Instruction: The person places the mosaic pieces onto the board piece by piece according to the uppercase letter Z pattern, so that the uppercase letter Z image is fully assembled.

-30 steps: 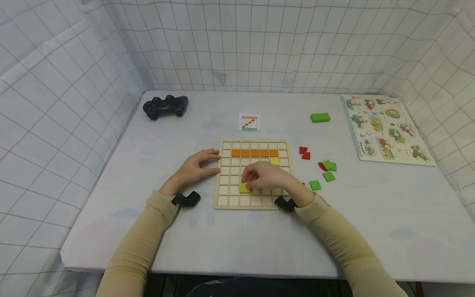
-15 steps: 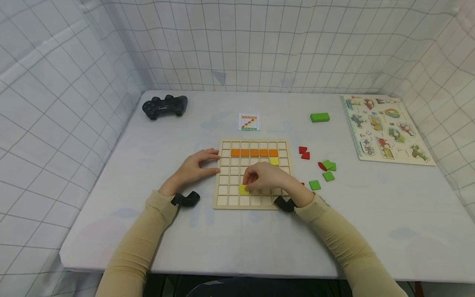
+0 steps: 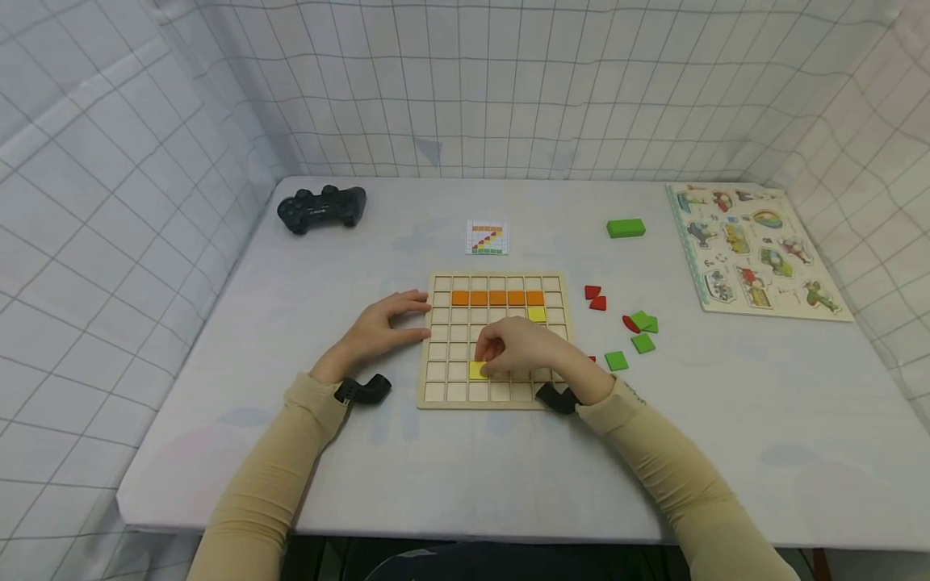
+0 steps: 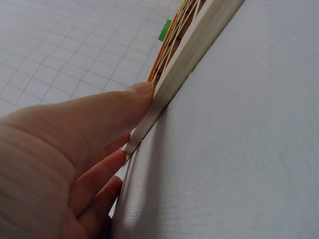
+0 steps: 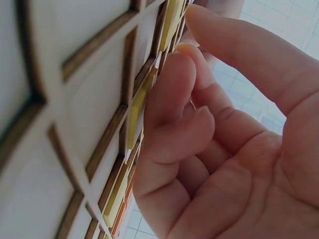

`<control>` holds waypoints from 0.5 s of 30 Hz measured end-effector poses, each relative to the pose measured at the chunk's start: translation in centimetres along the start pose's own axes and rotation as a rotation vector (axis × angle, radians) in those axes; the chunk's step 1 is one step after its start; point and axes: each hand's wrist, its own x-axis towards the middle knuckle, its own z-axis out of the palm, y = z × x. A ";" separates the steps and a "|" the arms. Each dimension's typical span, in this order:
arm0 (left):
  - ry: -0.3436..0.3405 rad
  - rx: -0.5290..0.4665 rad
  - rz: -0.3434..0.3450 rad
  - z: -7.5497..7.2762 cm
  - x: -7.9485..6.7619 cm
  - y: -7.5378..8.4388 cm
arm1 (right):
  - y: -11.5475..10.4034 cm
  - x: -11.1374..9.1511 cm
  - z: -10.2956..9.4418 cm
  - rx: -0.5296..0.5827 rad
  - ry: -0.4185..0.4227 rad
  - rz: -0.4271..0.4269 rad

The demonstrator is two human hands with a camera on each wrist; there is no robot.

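A wooden grid board (image 3: 441,393) lies flat on the table, with a row of orange square tiles (image 3: 497,298) near its top. Below the row's right end sits a yellow tile (image 3: 536,314). My right hand (image 3: 521,345) is over the board, thumb and curled fingers at a lower-left yellow tile (image 3: 475,370). In the right wrist view that yellow tile (image 5: 172,22) lies by the thumb, and more yellow tiles (image 5: 137,114) stand in a diagonal that the head view hides. My left hand (image 3: 379,327) touches the board's left edge; its thumb (image 4: 142,89) and extended fingers meet the rim.
Behind the board lies a small pattern card (image 3: 488,238). To the right are red pieces (image 3: 592,292), green tiles (image 3: 616,361) and a green block (image 3: 626,228). A picture puzzle board (image 3: 759,254) lies far right, a black game controller (image 3: 322,209) far left.
The yellow tile under my right fingers has shifted very slightly toward me, and the fingertips have moved a little with it. My left hand stays at the board's edge.
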 end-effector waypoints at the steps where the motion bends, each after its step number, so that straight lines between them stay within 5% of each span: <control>1: 0.000 0.000 -0.001 0.0 0.0 0.0 | 0.0 0.0 0.0 -0.002 0.000 0.002; 15: -0.003 -0.002 0.011 0.0 0.0 -0.1 | 0.7 -1.3 -2.8 0.024 0.035 0.003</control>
